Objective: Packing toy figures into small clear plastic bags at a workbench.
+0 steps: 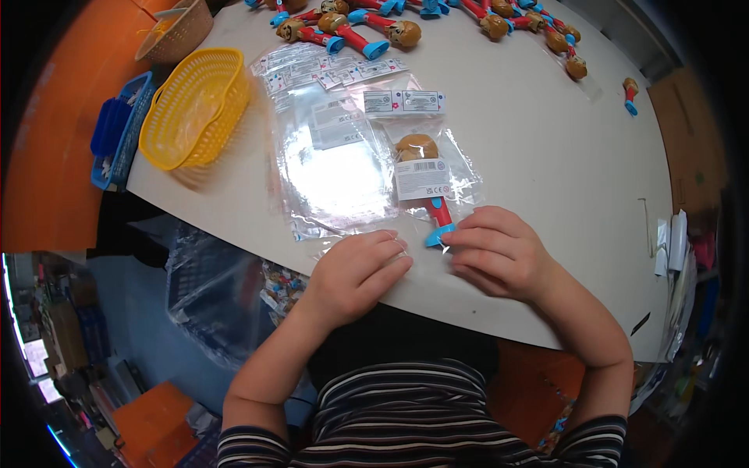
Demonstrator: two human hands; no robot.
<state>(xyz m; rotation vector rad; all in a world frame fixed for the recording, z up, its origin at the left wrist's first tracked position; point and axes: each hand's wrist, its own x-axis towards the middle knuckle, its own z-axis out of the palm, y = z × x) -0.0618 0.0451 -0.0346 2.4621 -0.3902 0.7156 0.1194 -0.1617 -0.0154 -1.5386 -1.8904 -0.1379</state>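
A toy (434, 201) with a brown head, red stem and blue base lies inside a clear plastic bag (462, 173) with a white label, on the white table (546, 156). My right hand (499, 251) rests on the bag's near end, fingertips touching the blue base. My left hand (360, 273) lies flat next to it, fingers pressing the bag's open edge near the table's front rim. Both hands pinch or press the plastic; no other object is in them.
A stack of empty clear bags (335, 160) lies left of the packed toy. A yellow basket (195, 108), a blue tray (117, 129) and a woven basket (175, 31) sit at the left. Several loose toys (359, 31) line the far edge.
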